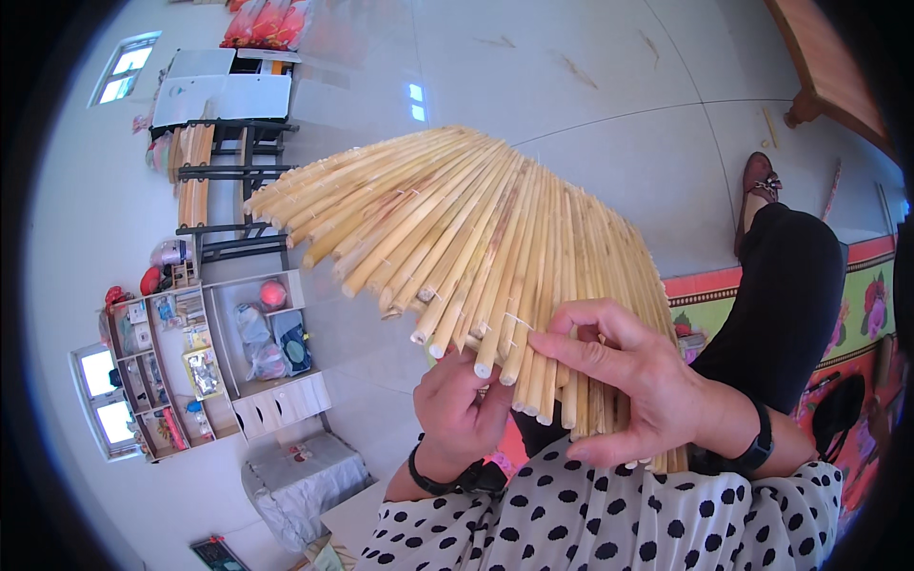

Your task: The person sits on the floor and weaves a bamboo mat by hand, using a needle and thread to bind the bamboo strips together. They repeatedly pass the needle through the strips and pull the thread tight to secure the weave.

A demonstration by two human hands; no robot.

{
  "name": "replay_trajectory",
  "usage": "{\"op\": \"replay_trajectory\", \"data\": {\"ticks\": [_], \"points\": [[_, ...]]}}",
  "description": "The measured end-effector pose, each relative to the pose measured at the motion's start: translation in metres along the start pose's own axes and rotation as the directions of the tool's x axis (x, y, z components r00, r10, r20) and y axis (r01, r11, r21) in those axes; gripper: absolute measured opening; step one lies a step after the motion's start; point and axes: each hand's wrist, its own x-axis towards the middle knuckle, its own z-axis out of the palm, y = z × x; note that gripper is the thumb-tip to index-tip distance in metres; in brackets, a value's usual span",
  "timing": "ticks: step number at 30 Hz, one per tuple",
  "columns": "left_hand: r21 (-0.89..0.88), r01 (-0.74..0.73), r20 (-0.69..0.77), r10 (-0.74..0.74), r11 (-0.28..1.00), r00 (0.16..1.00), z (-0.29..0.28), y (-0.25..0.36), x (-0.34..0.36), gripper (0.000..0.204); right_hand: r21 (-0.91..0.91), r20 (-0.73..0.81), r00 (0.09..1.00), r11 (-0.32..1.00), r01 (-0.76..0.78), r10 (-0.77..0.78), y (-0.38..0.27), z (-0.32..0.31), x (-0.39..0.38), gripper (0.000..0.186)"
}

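A mat of pale yellow reed stalks (495, 228), bound side by side with thin white thread, fans out and droops across my lap. Its cut stalk ends point toward me. My left hand (459, 407) is closed at the near edge, its fingers partly hidden beneath the stalk ends. From the right, my right hand (640, 381) grips the mat, with index finger and thumb spread over the stalks. One fingertip presses beside a short white thread (519, 322) tied round a stalk. The mat's underside is hidden.
A wooden furniture leg (803, 109) stands at the far right, near my shoe (760, 178). A floral cloth (862, 305) covers the seat beside my leg. To the left are a shelf unit (224, 333) with small goods, a black metal frame (238, 176) and a covered box (305, 481).
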Motion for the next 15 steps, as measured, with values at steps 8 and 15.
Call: {"op": "replay_trajectory", "data": {"ticks": [8,15], "points": [[-0.053,0.061,0.18,-0.05,0.997,0.982,-0.015,-0.007,-0.005,0.013,-0.012,-0.017,0.999,0.999,0.03,-0.031,0.001,0.002,0.0,0.079],[-0.055,0.024,0.234,-0.01,0.998,0.972,-0.023,-0.012,-0.002,0.012,-0.026,-0.002,1.0,1.0,0.016,-0.016,0.0,0.0,0.001,0.078]]}}
